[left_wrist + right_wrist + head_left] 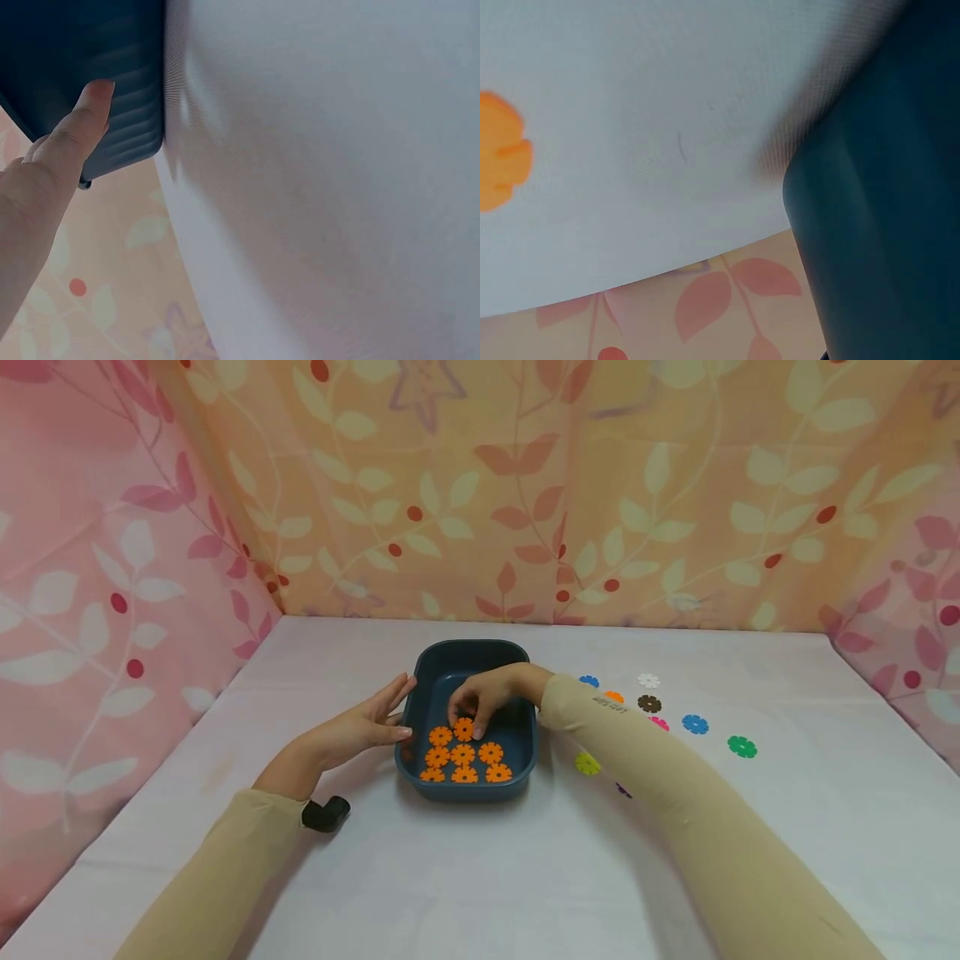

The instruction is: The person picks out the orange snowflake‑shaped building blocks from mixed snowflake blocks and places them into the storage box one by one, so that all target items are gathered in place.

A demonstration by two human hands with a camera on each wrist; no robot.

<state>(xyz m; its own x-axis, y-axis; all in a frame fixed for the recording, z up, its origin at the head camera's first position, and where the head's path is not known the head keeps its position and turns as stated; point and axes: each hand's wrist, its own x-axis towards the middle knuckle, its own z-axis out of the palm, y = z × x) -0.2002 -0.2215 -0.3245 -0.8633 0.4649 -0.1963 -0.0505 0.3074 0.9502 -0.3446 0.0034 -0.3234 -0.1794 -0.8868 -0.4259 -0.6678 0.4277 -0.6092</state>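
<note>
A dark blue plastic bin (467,792) stands on the white cloth, with several orange notched plastic discs (462,755) in its near half. My right hand (491,692) reaches into it over the right rim, pinching an orange notched disc (463,729) between thumb and fingers. The right wrist view shows the bin's wall (877,202) but not that hand. My left hand (366,720) is at the bin's left side, its fingers extended along the wall. In the left wrist view, a finger of the left hand (56,165) lies against the ribbed outer wall (131,97).
To the right of the bin lie loose notched discs: green (742,747), blue (695,724), brown (649,703), white (648,680), yellow-green (587,764) and several more. The right sleeve (675,802) partly covers some. Patterned curtains (517,493) stand behind the table.
</note>
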